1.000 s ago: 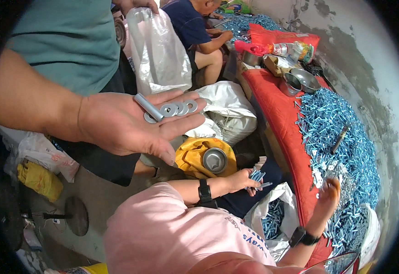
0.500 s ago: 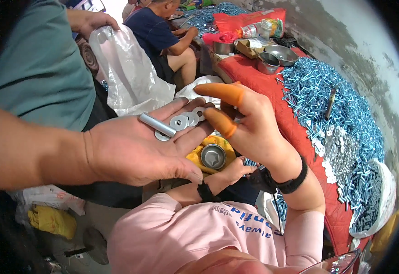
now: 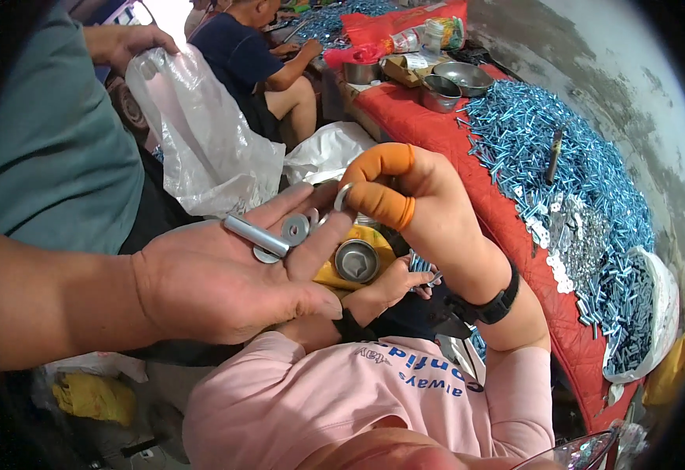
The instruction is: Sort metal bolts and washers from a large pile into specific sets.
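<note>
Washer (image 3: pixel 343 197) sits pinched in the grip of the right hand (image 3: pixel 429 186), beside a co-worker's open hand (image 3: pixel 209 278); more washers (image 3: pixel 288 233) and a tube (image 3: pixel 255 236) lie there unpicked, leftward. The left hand (image 3: pixel 392 285) clasps bluish rods (image 3: pixel 418 267).

Silver washer (image 3: pixel 343 197), nearly edge-on, pinched in right grip (image 3: pixel 419 184); bluish metal rods (image 3: pixel 419 266) bunched in left grip (image 3: pixel 392 287).

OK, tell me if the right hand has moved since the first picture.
Yes: the right hand has moved left, away from the rod pile, to the other person's palm.
</note>
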The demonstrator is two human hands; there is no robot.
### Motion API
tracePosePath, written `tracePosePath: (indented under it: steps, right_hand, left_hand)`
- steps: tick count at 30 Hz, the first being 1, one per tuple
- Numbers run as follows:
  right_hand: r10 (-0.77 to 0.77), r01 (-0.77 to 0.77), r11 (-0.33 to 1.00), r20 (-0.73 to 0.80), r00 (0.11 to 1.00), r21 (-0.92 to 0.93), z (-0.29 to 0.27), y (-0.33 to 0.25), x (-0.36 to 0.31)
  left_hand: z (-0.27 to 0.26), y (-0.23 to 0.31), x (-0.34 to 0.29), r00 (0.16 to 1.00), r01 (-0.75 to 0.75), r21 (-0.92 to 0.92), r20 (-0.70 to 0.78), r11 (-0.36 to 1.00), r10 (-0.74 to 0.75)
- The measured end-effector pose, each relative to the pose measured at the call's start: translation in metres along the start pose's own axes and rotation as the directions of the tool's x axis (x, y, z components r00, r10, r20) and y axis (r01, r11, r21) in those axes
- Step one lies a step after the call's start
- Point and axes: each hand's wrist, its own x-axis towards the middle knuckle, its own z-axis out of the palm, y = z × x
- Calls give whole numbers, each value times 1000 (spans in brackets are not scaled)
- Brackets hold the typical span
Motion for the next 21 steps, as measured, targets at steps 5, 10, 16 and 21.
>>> tracePosePath:
  steps: [5, 10, 16, 21]
  right_hand:
    - [89, -85, 995, -89, 992, 50, -10, -1, -8]
    - [204, -163, 900, -60, 977, 404, -27, 18, -10]
    - [249, -133, 869, -188, 950, 476, -64, 42, -29]
    - [282, -78, 893, -417, 864, 443, -109, 66, -59]
  left_hand:
    - [-13, 111, 69, 902, -429, 605, 323, 670, 286]
    - [-75, 203, 270, 791, -572, 779, 607, -256, 81]
    - [-64, 217, 281, 718, -607, 688, 689, -397, 97]
    - [-44, 194, 271, 708, -572, 718, 676, -396, 204]
